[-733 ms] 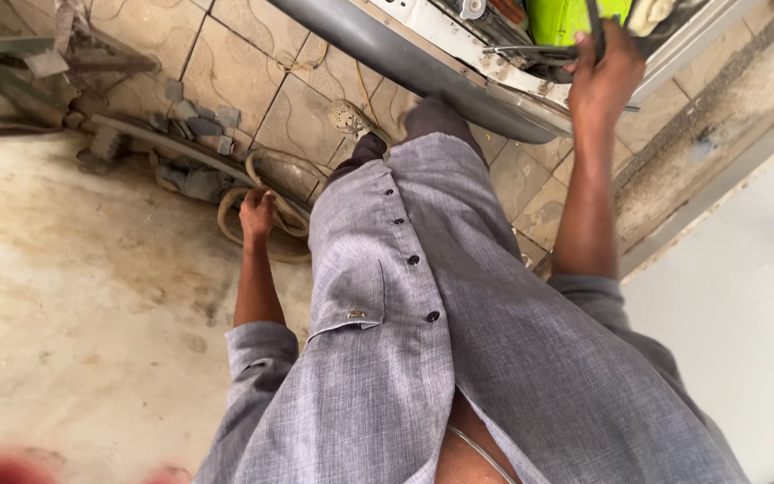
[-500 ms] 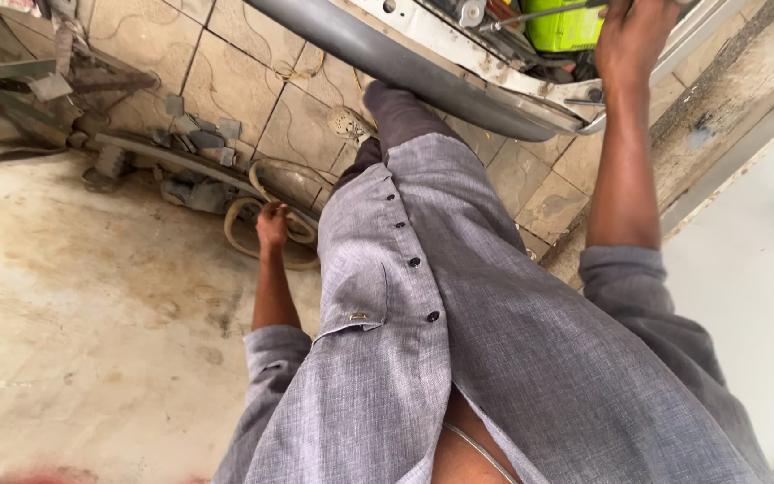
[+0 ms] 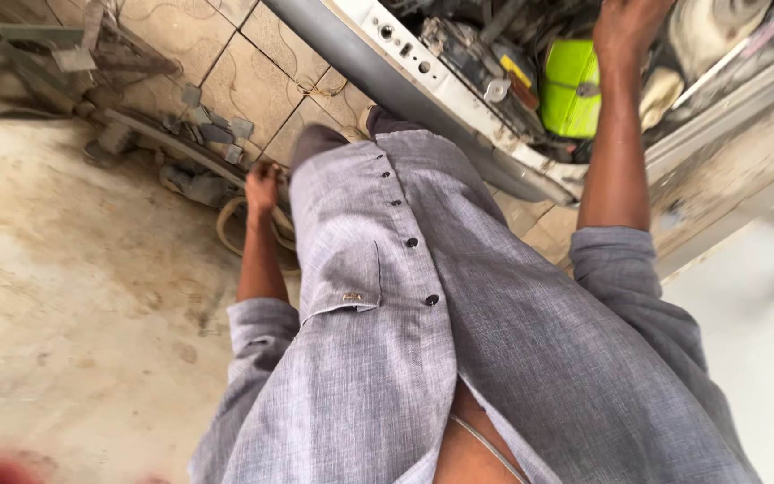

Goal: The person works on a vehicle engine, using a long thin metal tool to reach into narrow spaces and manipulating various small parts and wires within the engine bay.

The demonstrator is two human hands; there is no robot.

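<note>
A small yellow label [image 3: 517, 70] sits on a dark part inside the open machine, just left of the bright green box-shaped component [image 3: 570, 87]; it looks rectangular, though the view is too blurred to be sure. No packages, signs or screens show.

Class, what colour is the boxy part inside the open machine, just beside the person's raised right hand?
Bright lime green: the boxy part beside the right hand, seen in the head view.

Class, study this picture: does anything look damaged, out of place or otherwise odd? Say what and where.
The grey appliance stands opened, its wiring and a bright green part exposed where the right hand reaches in. Loose metal scraps and a coiled hose lie scattered on the stained floor near the left hand.
</note>
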